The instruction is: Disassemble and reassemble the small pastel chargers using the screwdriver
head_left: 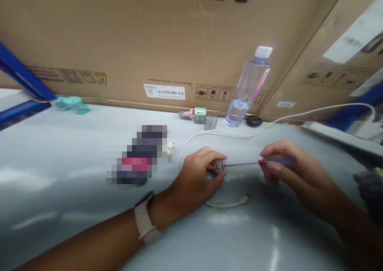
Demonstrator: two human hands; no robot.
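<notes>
the left hand [196, 173] pinches a clear part [219, 166] near the middle of the surface [86, 219]; apart from it, the right hand [295, 171] grips a screwdriver [279, 160] whose shaft reaches the part. a bottle [245, 89] stands near the surface's far edge, beside a cable [214, 130].

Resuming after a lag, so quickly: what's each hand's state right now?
Left hand: closed, pinching a small clear piece.
Right hand: closed, holding a screwdriver.

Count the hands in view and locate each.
2: the left hand, near the centre, pinching a small clear piece; the right hand, farther right, holding a screwdriver pointed at that piece.
</notes>
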